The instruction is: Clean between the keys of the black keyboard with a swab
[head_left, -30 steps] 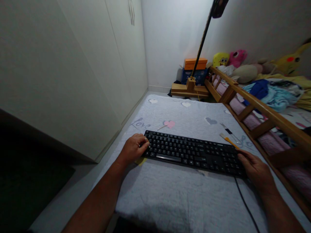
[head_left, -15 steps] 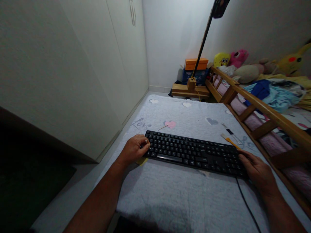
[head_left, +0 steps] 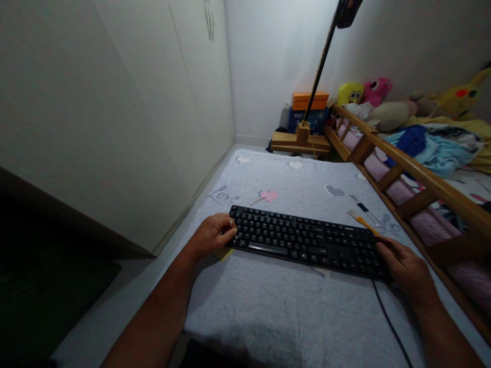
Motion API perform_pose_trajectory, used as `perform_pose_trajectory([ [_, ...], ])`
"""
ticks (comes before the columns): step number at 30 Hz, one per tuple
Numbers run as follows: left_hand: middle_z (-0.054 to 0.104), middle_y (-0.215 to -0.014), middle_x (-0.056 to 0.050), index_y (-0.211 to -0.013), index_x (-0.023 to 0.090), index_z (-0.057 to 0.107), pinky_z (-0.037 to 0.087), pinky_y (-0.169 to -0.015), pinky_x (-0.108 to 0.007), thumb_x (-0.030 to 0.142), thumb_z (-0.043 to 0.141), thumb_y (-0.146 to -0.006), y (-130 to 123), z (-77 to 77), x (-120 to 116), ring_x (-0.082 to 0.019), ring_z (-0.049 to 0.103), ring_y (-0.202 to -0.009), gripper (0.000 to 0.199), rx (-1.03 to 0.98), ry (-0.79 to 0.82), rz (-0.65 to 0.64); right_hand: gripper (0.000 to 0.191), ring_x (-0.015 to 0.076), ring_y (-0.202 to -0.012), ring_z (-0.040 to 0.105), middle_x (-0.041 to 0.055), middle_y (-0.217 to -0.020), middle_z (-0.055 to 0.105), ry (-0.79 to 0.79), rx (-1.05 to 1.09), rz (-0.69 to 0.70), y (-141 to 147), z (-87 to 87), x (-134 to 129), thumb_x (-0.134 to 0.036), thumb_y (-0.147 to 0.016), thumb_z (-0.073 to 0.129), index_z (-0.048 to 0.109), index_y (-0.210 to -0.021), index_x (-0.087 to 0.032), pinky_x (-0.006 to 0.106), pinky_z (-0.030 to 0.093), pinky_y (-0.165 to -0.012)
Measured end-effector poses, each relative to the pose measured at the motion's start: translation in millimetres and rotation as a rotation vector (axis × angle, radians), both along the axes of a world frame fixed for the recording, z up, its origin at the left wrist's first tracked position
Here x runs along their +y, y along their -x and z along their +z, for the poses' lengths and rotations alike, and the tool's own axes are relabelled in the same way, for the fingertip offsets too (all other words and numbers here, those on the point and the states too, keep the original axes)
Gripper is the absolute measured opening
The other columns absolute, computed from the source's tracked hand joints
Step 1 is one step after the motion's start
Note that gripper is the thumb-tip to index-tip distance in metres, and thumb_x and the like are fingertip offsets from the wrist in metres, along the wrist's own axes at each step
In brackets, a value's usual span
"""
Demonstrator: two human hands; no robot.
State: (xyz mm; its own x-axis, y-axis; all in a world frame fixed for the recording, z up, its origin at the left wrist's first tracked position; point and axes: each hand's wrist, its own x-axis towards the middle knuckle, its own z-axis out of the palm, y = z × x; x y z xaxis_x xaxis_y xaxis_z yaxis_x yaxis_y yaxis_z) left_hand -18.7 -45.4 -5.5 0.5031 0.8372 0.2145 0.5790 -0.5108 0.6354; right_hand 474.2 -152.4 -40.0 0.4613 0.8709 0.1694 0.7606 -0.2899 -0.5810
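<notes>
A black keyboard [head_left: 291,240] lies across the light quilted cover, a little tilted in view, with its cable [head_left: 389,317] trailing from the near right side. My left hand [head_left: 215,232] is closed around its left end, thumb over the keys. At the right end my right hand [head_left: 406,268] grips the edge, its fingers partly hidden beneath. Under the left end shows a corner of something yellow [head_left: 224,254]. Past the keyboard lies a thin white stick like a cotton swab [head_left: 258,200]. A brush with a yellow handle [head_left: 362,222] is near my right hand.
A slim tool with a black middle [head_left: 362,207] lies beyond the brush. A wooden bed rail [head_left: 418,176] borders the right side; a white cabinet [head_left: 153,102] stands left. At the back, a black pole [head_left: 322,66] rises from a wooden base [head_left: 282,140].
Almost nothing differs. Both hands stay on the keyboard's ends, with only a very slight shift of the right hand and the keyboard's right end.
</notes>
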Motion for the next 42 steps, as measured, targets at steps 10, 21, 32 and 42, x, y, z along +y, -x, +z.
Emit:
perform_pose_trajectory([
  [10,0.062,-0.072,-0.002,-0.072,0.016,0.065,0.041,-0.068,-0.026,0.025,0.055,-0.086,-3.5,-0.4,-1.8,-0.015,0.057,-0.072,0.02,-0.029,0.038,-0.025,0.055,0.0363,-0.109,0.066,0.012,-0.11,0.073,-0.097,-0.027,0.044,-4.4,-7.3,1.0,-0.063,-0.081,0.051,0.073,-0.105,-0.019,0.049,0.049,-0.099],
  [21,0.063,-0.073,-0.003,-0.072,0.017,0.066,0.043,-0.073,-0.028,0.024,0.056,-0.087,-10.8,-0.1,-4.2,-0.016,0.058,-0.076,0.02,-0.064,0.006,-0.049,0.055,0.0367,-0.104,0.068,0.0122,-0.108,0.074,-0.105,-0.038,0.047,-8.1,-9.5,1.3,-0.063,-0.08,0.052,0.074,-0.104,-0.019,0.052,0.051,-0.097],
  [32,0.059,-0.07,-0.002,-0.068,0.017,0.061,0.042,-0.071,-0.028,0.024,0.052,-0.084,-2.1,4.0,-1.1,-0.017,0.056,-0.074,0.019,0.022,-0.04,0.021,0.055,0.0346,-0.106,0.067,0.0099,-0.108,0.074,-0.083,-0.049,0.041,-8.1,-10.2,0.9,-0.063,-0.081,0.051,0.074,-0.106,-0.021,0.048,0.051,-0.096],
  [42,0.062,-0.074,-0.003,-0.072,0.018,0.064,0.044,-0.072,-0.029,0.027,0.055,-0.085,-1.7,-0.4,-0.2,-0.018,0.058,-0.077,0.019,0.021,-0.036,0.103,0.051,0.0329,-0.103,0.068,0.0081,-0.104,0.075,-0.098,-0.097,0.039,-8.6,-11.0,0.6,-0.062,-0.082,0.05,0.074,-0.106,-0.023,0.048,0.051,-0.096],
])
